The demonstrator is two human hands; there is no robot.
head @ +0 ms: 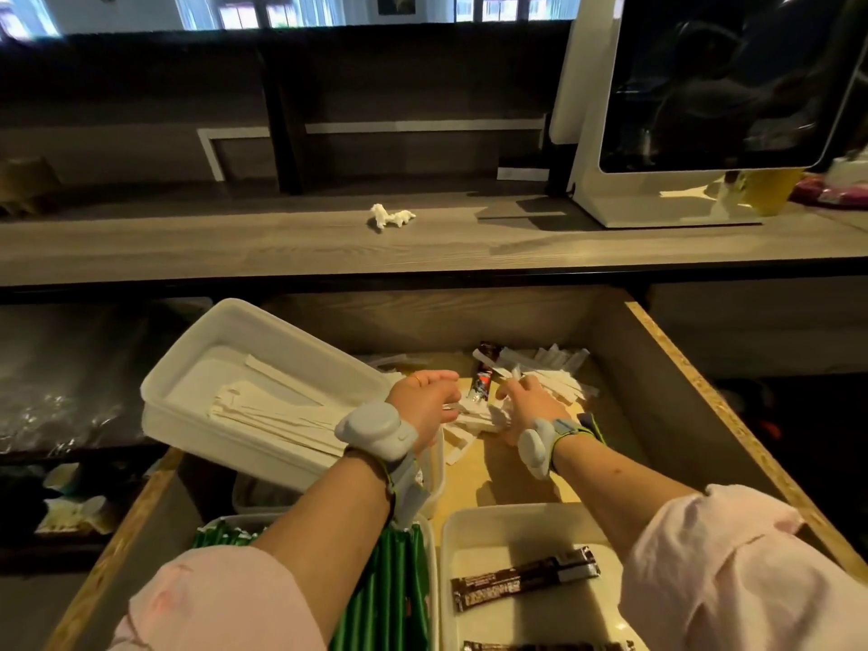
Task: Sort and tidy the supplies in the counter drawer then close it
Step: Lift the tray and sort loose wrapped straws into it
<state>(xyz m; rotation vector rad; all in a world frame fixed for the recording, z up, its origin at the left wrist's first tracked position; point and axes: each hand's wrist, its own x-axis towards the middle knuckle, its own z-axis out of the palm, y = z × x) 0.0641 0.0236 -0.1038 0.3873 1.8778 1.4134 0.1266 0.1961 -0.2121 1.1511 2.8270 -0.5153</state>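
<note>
The left hand (425,399) and right hand (533,408) each had fingers curled round thin white paper sachets (474,415), heaped in the open wooden drawer (681,392) beside a white plastic tray (197,368).

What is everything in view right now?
drawer: one, wood, open under counter
tubs: three, white, in drawer; back-left one tilted
packets: many, white, in back-left tub and loose at drawer's back
green sticks: many, front-left tub
brown sticks: two in front-right tub, two among loose packets
tissue: one, white, crumpled on counter
screen: one, white-framed, counter right
cup: one, yellow, behind screen
left hand: grips loose packets
right hand: grips loose packets
</note>
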